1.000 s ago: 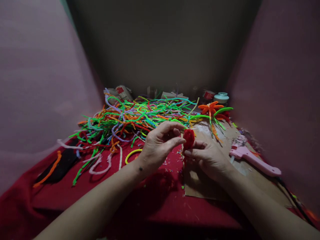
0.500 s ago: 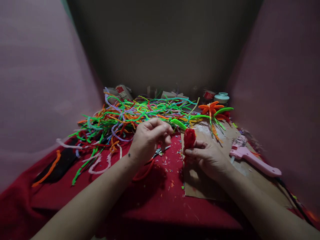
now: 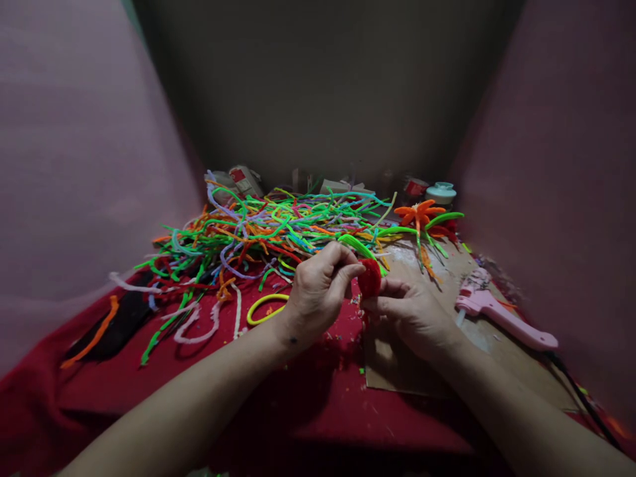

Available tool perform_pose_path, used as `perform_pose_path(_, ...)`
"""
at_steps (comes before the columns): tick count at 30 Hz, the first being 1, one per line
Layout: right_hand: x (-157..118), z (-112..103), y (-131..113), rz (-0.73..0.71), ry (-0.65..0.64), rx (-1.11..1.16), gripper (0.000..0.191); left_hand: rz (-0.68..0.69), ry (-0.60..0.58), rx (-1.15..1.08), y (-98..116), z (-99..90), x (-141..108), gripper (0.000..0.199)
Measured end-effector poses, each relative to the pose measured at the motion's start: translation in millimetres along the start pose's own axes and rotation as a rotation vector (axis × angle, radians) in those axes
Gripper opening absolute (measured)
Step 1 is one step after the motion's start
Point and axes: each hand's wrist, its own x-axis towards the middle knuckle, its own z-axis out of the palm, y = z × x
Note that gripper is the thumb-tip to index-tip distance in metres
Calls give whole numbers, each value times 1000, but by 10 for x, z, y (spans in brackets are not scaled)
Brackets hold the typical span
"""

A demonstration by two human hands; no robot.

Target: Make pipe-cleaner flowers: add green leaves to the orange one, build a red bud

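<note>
A fuzzy red piece point(image 3: 370, 278) is held up between both hands, over the left edge of a cardboard sheet point(image 3: 397, 371). My right hand point(image 3: 422, 315) pinches its lower right side between thumb and fingers. My left hand point(image 3: 325, 285) is closed in a pinch at its upper left edge. Behind them spreads a large tangle of colourful pipe cleaners point(image 3: 278, 225). Left of my left hand, a yellow loop point(image 3: 256, 309) lies on the red cloth point(image 3: 308, 397).
On the cardboard at right lies a pink glue gun point(image 3: 507, 318) with its cord. An orange pipe-cleaner flower point(image 3: 419, 213) is at the back right, near a pale turquoise jar point(image 3: 440, 193). A black item point(image 3: 112, 331) lies at left.
My left hand has moved right and pinches the red piece, which has shifted slightly left. The yellow loop now shows beside my left arm; the scissors are no longer visible.
</note>
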Motion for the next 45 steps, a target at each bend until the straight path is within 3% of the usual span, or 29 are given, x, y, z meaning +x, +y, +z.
perform_pose_path(5, -20, 2, -39, -4, -7, -14, 13, -74, 13, -134, 33, -30, 41, 19)
perform_pose_path(11, 0, -47, 6, 75, -69, 18, 15, 58, 189, -370, 124, -254, 193, 19)
perform_pose_path(17, 50, -89, -25, 43, -164, 172, 18, -164, 32, -333, 22, -296, 193, 31)
perform_pose_path(21, 50, -73, -34, 58, -170, 198, 16, -171, -15, -250, 25, -174, 102, 29)
perform_pose_path(27, 42, -49, -14, 49, -170, 180, 21, -213, -199, -355, 45, -34, 23, 19)
perform_pose_path(32, 42, -76, 31, 47, -155, 129, 20, -231, -153, -265, 60, 26, -6, 14)
perform_pose_path(35, 39, -80, 49, 70, -147, 86, 16, -207, -124, -264, 120, -60, 31, 17)
perform_pose_path(40, 53, -79, 30, 74, -153, 145, 17, -126, 144, -487, 162, -344, 189, 22)
perform_pose_path(45, 58, -99, -10, 113, -213, 233, 18, -211, 1, -410, 52, -315, 181, 39)
